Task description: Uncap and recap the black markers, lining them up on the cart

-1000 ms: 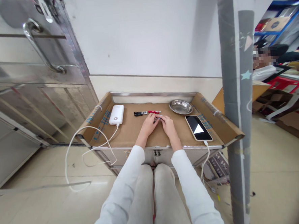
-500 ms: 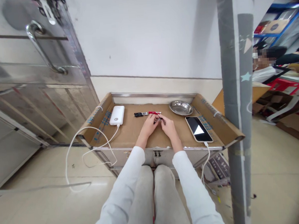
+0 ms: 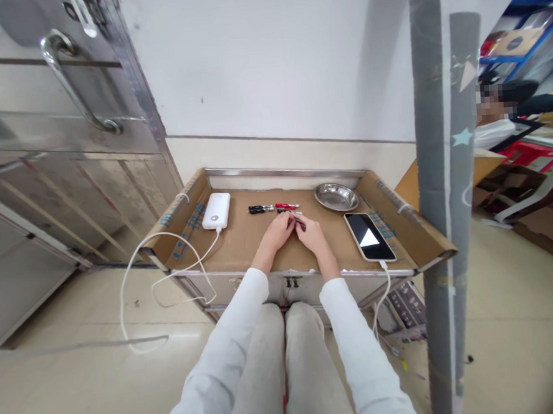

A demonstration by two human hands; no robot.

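Observation:
My left hand (image 3: 279, 230) and my right hand (image 3: 310, 233) meet over the cardboard-lined tabletop (image 3: 242, 253), fingertips together. Both sets of fingers are bent and closed; whatever lies between them is hidden or too small to name. Just past the fingertips lies a red pen-like piece (image 3: 286, 206), with a dark piece (image 3: 282, 211) beside it, partly covered by my hands. To their left, black pen-like pieces (image 3: 260, 209) with clear or silvery ends lie side by side.
A round metal dish (image 3: 336, 197) stands at the back right, with a phone (image 3: 370, 237) on a white cable in front. At the left lies a white power bank (image 3: 217, 210) with a looped cable (image 3: 134, 259). A grey wrapped pole (image 3: 446, 221) rises at the right.
My hands have drawn closer together, and the dark item seen between them is now hidden. A dark piece now shows beside the red one. The view has shifted slightly.

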